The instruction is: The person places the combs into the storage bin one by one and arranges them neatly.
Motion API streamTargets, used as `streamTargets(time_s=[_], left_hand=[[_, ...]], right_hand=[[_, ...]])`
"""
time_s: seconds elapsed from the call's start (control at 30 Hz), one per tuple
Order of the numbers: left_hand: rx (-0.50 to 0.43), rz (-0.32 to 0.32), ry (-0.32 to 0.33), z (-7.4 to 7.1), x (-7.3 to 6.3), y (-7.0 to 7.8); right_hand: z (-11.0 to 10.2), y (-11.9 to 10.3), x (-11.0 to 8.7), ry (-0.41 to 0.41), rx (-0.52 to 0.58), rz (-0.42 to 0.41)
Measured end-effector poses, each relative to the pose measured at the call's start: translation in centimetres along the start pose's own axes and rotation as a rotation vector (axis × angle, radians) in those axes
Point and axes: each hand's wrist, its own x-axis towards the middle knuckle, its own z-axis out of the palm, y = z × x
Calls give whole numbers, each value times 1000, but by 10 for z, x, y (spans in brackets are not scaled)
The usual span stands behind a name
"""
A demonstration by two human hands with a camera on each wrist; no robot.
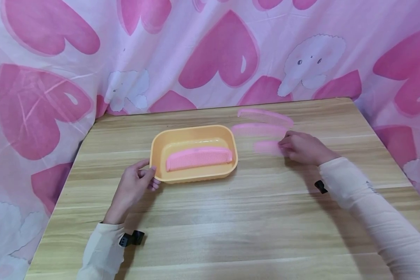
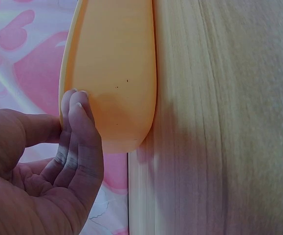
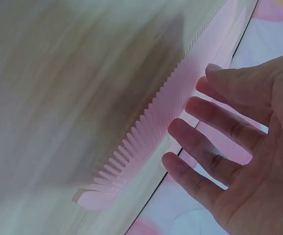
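My left hand [image 1: 134,184] grips the near left corner of a yellow-orange plastic tray [image 1: 192,180], thumb at the rim and fingers along the outer wall [image 2: 117,63]. A pink comb [image 1: 199,157] lies inside the tray. To the right, my right hand [image 1: 302,147] pinches the spine of another pink comb [image 1: 266,147] between thumb and index finger, while the other fingers stay spread. This comb is blurred in the head view, and my hand hides its right end. In the right wrist view the comb [image 3: 151,117] slants beside my fingertips with its teeth toward the table.
Two more pink combs, a far comb [image 1: 266,115] and a nearer comb [image 1: 259,129], lie on the wooden table [image 1: 210,225] beyond my right hand. A pink heart-patterned curtain [image 1: 203,42] hangs along the table's back and sides.
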Motion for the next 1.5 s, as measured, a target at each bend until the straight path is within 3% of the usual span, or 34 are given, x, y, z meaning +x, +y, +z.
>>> streamTargets(time_s=[0.27,1.13,1.5], left_hand=[[18,-14,3,1,1,-2],[14,-8,-3,1,0,-3],[4,9,-4,-1,0,-1]], right_hand=[[-1,-7,3,-13,45,53],[2,21,-4,-47,221,165],[4,24,0,-57,208,179]])
